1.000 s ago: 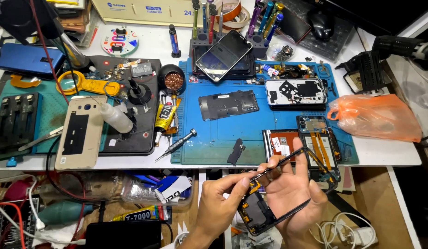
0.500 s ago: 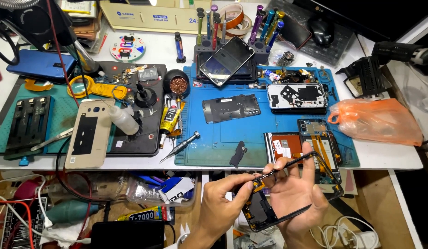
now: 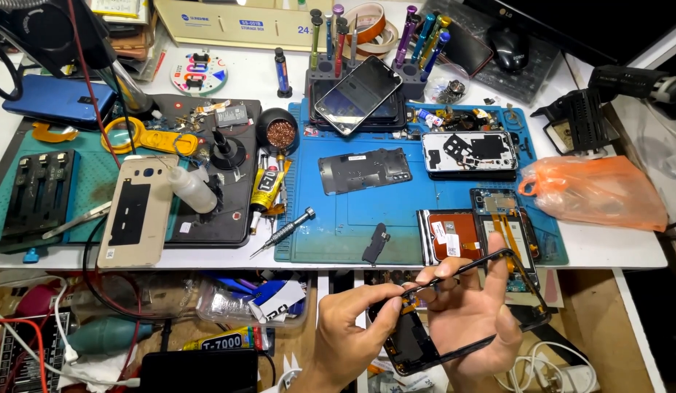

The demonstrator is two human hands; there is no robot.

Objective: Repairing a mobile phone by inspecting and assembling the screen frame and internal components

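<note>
Below the table's front edge, my right hand (image 3: 472,320) cradles a black opened phone frame (image 3: 413,343) from behind, with its fingers spread along the upper rim. My left hand (image 3: 352,327) comes in from the lower left. Its thumb and forefinger pinch a small orange flex piece (image 3: 408,298) at the frame's top-left corner. The frame is tilted, and a thin black rim runs up to the right past my right fingertips. Part of the frame is hidden behind my right palm.
On the table edge above lie a blue work mat (image 3: 352,218), a screwdriver (image 3: 283,233), an opened phone with orange flex cables (image 3: 502,229), a gold back cover (image 3: 138,211), a glue tube (image 3: 265,185) and an orange plastic bag (image 3: 593,193). A rack of screwdrivers (image 3: 338,44) stands at the back.
Both hands keep hold of the phone frame in nearly the same place. The camera has tipped slightly, so the table sits a little lower in view.
</note>
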